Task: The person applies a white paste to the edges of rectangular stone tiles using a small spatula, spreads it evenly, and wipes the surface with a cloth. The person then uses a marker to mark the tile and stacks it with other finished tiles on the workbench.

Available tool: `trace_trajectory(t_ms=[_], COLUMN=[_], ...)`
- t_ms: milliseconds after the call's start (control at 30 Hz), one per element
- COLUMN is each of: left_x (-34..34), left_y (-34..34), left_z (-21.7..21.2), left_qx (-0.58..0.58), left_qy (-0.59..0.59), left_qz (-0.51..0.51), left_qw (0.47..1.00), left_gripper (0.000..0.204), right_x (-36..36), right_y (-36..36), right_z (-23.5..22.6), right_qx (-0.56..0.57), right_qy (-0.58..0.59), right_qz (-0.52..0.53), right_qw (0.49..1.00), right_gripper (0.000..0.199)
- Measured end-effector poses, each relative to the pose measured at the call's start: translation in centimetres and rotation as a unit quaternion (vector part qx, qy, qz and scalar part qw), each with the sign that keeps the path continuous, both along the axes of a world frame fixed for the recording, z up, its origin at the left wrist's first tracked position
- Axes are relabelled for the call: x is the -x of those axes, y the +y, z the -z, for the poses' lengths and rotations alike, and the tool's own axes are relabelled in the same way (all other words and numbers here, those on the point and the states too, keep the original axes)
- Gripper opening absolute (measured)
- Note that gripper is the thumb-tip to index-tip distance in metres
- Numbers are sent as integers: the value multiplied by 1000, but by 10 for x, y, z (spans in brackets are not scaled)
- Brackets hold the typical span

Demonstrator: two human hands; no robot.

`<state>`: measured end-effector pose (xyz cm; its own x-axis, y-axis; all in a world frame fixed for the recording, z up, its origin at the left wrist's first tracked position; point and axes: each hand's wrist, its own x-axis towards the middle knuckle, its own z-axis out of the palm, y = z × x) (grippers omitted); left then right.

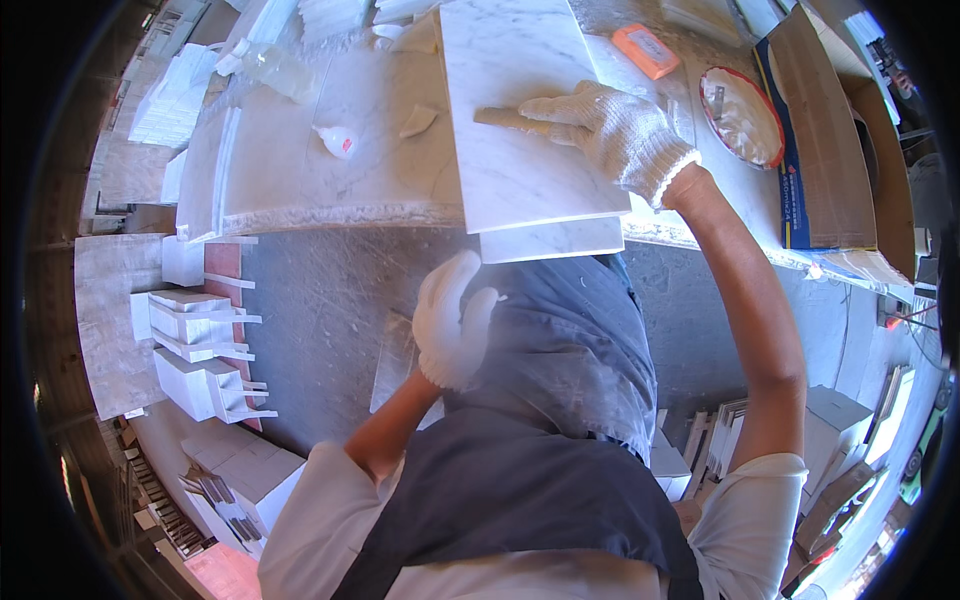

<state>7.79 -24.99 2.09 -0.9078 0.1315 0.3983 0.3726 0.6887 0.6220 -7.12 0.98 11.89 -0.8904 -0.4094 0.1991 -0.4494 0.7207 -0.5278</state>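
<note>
A white marble slab (530, 60), veined in grey, lies on the bench with its near end jutting over the front edge. Under that end, a second white slab (550, 240) sticks out. My right hand (625, 140), in a white knit glove, presses a flat tan strip (500, 118) against the top slab, index finger stretched along it. I cannot make out the strip's exact kind. My left hand (455, 320), also gloved and a little blurred, hovers over my lap below the bench edge. Its thumb and fingers are apart, with nothing seen between them.
Right of the slab are an orange block-shaped pack (646, 51), a red-rimmed bowl (712, 85) of white paste and a cardboard box (825, 150). On the left lie a small white bottle (337, 141), a stone chip (418, 121) and a clear bottle (280, 70). Stacked white pieces (195, 320) stand at far left.
</note>
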Motion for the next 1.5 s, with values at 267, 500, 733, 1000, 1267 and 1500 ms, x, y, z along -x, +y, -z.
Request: trace_trajectory(t_ms=[267,500,733,1000,1267,1500], left_x=[-17,-23,-30,-35,-18,-12], left_y=[6,34,57,63,134,160], left_z=[-15,-22,-17,-13,3,3], left_qx=[44,30,2,-98,-430,-396], left_qy=[25,30,15,-175,-473,-455], left_qz=[142,239,251,255,290,259], left_qw=[989,970,968,946,712,755], left_gripper=[22,20,24,30,59,31], right_x=[-3,-11,-37,-147,-213,-232], right_y=[11,10,6,64,23,23], right_z=[21,10,8,48,116,104], right_qx=[-7,-77,-175,395,587,565], right_qy=[85,-33,87,-192,-89,-142], right_qz=[-102,-68,-140,227,338,375], right_qw=[991,994,971,869,730,721], right_gripper=[35,33,56,37,47,41])
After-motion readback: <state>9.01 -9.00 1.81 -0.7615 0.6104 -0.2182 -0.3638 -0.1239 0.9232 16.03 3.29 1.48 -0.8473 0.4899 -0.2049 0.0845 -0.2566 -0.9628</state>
